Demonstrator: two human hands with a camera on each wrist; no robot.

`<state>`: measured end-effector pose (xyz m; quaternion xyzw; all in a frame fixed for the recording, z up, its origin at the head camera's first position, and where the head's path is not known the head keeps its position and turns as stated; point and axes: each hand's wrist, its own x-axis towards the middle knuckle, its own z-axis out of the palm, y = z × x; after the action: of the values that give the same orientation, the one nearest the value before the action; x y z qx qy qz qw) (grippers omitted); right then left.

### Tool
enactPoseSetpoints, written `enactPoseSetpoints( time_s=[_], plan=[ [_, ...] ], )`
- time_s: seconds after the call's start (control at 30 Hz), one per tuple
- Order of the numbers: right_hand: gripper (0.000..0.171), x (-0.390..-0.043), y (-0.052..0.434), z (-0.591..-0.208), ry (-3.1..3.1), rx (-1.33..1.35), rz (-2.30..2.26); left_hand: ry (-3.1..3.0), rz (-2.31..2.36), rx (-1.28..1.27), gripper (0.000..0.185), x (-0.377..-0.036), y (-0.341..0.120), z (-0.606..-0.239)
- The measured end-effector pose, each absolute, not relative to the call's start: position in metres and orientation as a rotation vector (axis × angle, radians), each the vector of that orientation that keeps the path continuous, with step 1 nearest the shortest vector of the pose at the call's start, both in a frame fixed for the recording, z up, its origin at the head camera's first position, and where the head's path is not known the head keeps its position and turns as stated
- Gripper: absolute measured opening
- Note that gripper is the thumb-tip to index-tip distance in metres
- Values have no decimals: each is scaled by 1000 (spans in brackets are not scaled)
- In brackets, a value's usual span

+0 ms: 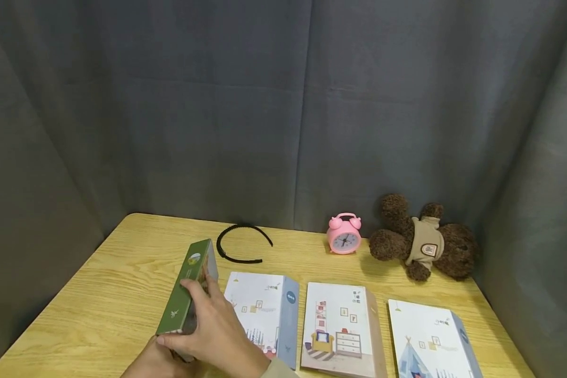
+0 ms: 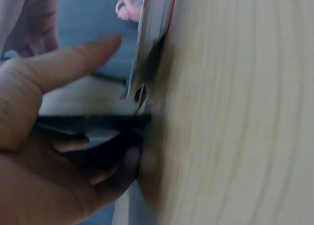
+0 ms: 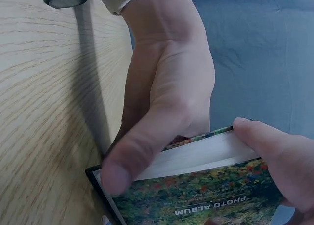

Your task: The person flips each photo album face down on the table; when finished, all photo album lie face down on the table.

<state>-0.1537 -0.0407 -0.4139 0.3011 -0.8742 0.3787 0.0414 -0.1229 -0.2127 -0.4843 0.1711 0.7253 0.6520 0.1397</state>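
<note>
A photo album (image 1: 189, 289) with a green spine stands tilted on the table at the left in the head view. Its flowery cover (image 3: 216, 190), lettered "PHOTO ALBUM", and its white page edges show in the right wrist view. My left hand (image 3: 169, 82) holds the album's lower end, thumb over the cover's edge; in the head view much of this hand is hidden behind the other. Across the album's right side, my right hand (image 1: 222, 325) grips it, with the thumb (image 3: 252, 134) on the edge of a cover.
Right of the album lie three pale illustrated albums in a row: left (image 1: 260, 310), middle (image 1: 337, 331) and right (image 1: 425, 336). Behind them are a black headband (image 1: 220, 247), a pink alarm clock (image 1: 344, 236) and a brown teddy bear (image 1: 425, 241) on its side. Grey curtains (image 1: 217, 105) surround the table.
</note>
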Motion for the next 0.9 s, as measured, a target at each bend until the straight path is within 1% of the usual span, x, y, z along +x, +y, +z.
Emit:
enactPoseSetpoints(
  time_s=[0.03, 0.13, 0.27, 0.37, 0.4, 0.5, 0.63, 0.7, 0.8, 0.9],
  plan=[
    [84, -154, -40, -414, -2672, 923, 1164, 2146, 1850, 455, 62, -123, -211, -485],
    [84, -155, -39, -415, -2658, 934, 1181, 2314, 1750, 369, 77, -123, -208, -484],
    [83, -156, -38, -416, -2645, 969, 1192, 2431, 1648, 288, 85, -123, -208, -482],
    [83, -156, -38, -418, -2630, 992, 1183, 2459, 1629, 308, 85, -122, -209, -482],
    [83, -156, -38, -418, -2623, 998, 1182, 2469, 1624, 335, 82, -121, -210, -482],
    [83, -156, -37, -420, -2591, 1010, 1174, 2532, 1570, 361, 86, -121, -213, -479],
    [82, -157, -37, -421, -2561, 998, 1133, 2654, 1435, 253, 102, -125, -219, -474],
    [82, -158, -37, -423, -2569, 974, 1099, 2722, 1341, 184, 106, -128, -223, -472],
    [82, -157, -36, -425, -2620, 935, 1056, 2814, 1177, 104, 107, -131, -232, -471],
    [84, -156, -38, -430, -2696, 902, 997, 2845, 1074, 95, 107, -132, -244, -473]
  ],
)
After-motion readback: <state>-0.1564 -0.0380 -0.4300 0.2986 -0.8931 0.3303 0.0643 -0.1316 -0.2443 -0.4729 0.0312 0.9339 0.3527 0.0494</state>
